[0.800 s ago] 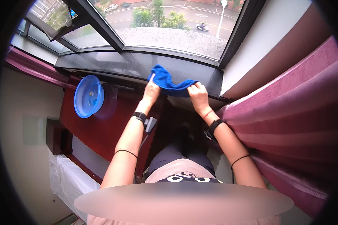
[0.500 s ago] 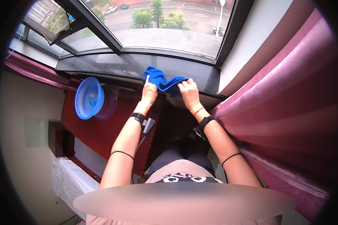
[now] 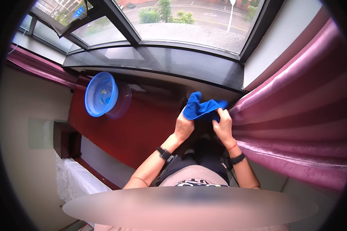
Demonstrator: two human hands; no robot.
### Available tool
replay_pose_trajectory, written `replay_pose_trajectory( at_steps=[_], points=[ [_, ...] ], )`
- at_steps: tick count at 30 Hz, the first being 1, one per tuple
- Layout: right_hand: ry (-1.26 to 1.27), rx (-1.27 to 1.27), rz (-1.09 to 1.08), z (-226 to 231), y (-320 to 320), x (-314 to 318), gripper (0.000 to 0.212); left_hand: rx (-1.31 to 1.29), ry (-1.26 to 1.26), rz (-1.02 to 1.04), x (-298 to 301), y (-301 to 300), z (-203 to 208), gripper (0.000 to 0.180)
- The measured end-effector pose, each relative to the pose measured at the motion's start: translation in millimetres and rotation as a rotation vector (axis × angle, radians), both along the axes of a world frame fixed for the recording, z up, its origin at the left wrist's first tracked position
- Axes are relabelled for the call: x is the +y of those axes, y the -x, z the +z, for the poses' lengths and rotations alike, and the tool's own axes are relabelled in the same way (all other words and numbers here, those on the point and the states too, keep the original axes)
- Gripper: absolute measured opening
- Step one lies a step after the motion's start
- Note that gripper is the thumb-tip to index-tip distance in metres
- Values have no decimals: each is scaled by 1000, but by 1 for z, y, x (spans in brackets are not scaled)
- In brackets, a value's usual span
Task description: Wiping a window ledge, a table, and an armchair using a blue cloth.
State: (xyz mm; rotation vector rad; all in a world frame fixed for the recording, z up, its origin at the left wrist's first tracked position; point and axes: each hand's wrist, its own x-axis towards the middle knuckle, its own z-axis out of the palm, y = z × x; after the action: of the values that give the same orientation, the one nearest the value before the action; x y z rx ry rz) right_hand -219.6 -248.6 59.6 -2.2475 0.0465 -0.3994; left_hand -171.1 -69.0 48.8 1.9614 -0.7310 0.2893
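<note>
Item: soft blue microfibre cleaning cloth (image 3: 201, 109), bunched, held in the air in front of the person, below the dark window sill (image 3: 189, 63) and just beside the pink pleated curtain (image 3: 297, 115).

Hands: left hand (image 3: 184, 126) closed on the cloth's lower left part, one loose end standing up above it; right hand (image 3: 223, 124) closed on the right part. The two hands sit close together, both clamped on the cloth.

Handling: judged light, limp and easily crumpled; not fragile, not slippery. Whether it is damp cannot be told. Best taken at an edge or corner, since the middle folds and sags.

Surroundings: round blue plastic basin (image 3: 100, 94) on the dark red tabletop (image 3: 135, 127), well apart to the left; white bedding (image 3: 75, 181) at lower left.
</note>
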Motion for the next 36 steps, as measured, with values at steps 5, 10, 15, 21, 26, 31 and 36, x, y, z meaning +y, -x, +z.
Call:
replay_pose_trajectory(
  at_steps=[5,10,15,21,26,31,36],
  points=[
    [-75,77,349,-6,66,79,55,-32,-213,229,120,81,27,48],
    [73,292,387,-57,67,141,73,290,-596,287,199,99,-52,63],
    [-335,604,244,-187,55,207,92,639,-947,439,194,89,-135,73],
    [-638,490,-201,-197,23,242,43,177,-905,293,180,20,-152,62],
    [-607,305,-293,-203,-32,211,31,165,-914,228,156,1,-153,58],
    [-465,11,-369,-211,-40,223,46,127,-893,176,157,18,-157,59],
    [-511,322,-228,-201,82,269,27,253,-928,137,189,113,-155,55]
  ],
)
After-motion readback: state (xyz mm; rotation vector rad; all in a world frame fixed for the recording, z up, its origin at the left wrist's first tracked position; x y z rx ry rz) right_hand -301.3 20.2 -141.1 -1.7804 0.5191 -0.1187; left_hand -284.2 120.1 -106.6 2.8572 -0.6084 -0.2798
